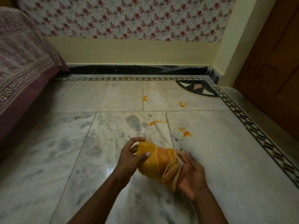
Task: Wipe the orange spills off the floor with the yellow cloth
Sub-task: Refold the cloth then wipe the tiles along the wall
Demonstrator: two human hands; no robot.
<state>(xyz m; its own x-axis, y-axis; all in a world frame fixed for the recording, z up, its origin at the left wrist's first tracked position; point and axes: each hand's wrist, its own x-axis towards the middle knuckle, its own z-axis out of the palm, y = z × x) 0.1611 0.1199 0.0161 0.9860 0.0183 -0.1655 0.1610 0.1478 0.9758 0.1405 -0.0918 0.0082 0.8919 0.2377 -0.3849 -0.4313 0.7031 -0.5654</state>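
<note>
1. Both forearms reach in from the bottom edge of the frame and meet just below the centre, above the floor [48, 159].
2. The left hand [131, 156] is at the left end of the yellow cloth [159, 162]; its fingers curl over the cloth's upper edge and its thumb presses on the near face, so it grips the cloth.
3. The right hand [191, 174] is at the right end of the cloth, palm turned up and toward the cloth, fingers spread and nearly straight; the folded edges of the cloth rest against its fingers and palm, so it supports the cloth rather than clasping it.
4. The cloth is bunched into a loose bundle held between the two hands, off the floor. It is yellow with pale round dots and pale bands, darker orange near its middle, with layered folds fanning out at the right end.
5. The orange spills [186, 133] lie on the pale marble floor above and to the right of the hands, as several separate blotches, with smaller specks between them.
6. A bed [24, 59] with a patterned cover fills the upper left; a brown door [275, 62] stands at the right edge.
</note>
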